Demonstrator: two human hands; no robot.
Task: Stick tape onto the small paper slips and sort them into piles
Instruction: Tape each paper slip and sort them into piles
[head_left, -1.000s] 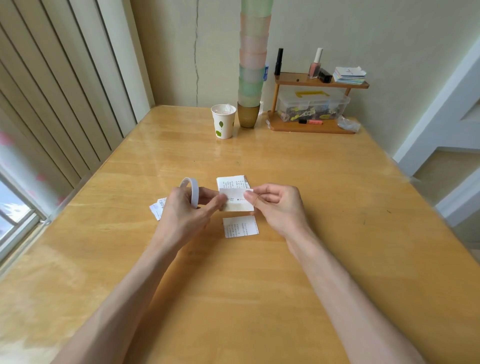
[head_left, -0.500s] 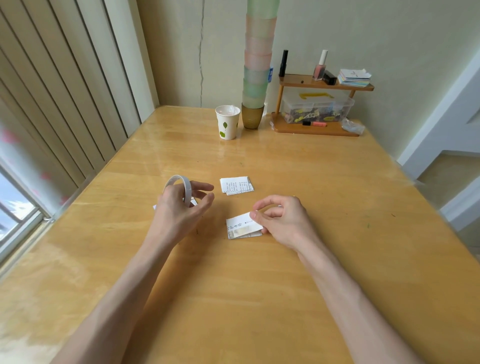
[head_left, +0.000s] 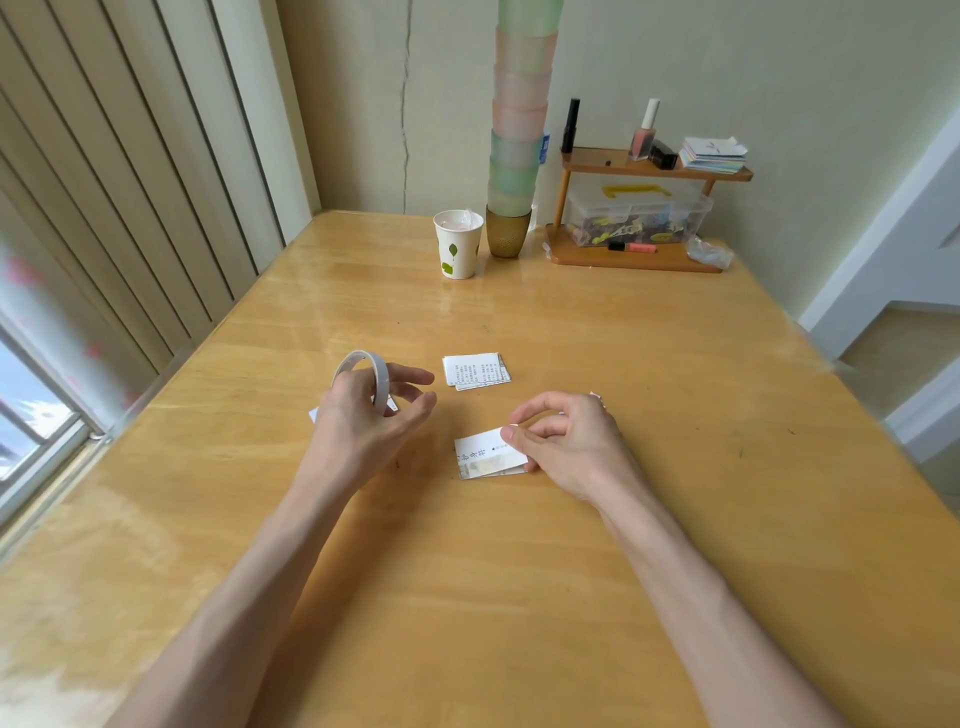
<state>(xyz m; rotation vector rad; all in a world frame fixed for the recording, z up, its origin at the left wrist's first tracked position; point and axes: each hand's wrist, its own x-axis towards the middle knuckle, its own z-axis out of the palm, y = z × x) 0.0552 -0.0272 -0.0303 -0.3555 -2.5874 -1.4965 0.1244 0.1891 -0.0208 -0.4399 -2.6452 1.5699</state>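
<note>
— What are the hands doing?
— The left hand (head_left: 363, 426) grips a white tape roll (head_left: 363, 371) above the table (head_left: 675, 374). The right hand (head_left: 566, 441) pinches a paper slip (head_left: 483, 454) lying flat there.
— Other slips?
— A second pile (head_left: 475, 370) lies further back, apart.

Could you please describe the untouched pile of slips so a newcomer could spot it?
On the wooden table, look to the middle, just beyond the left hand and right hand. A small white printed pile lies flat there. Unlike the slips the right hand holds, nothing touches it.
</note>
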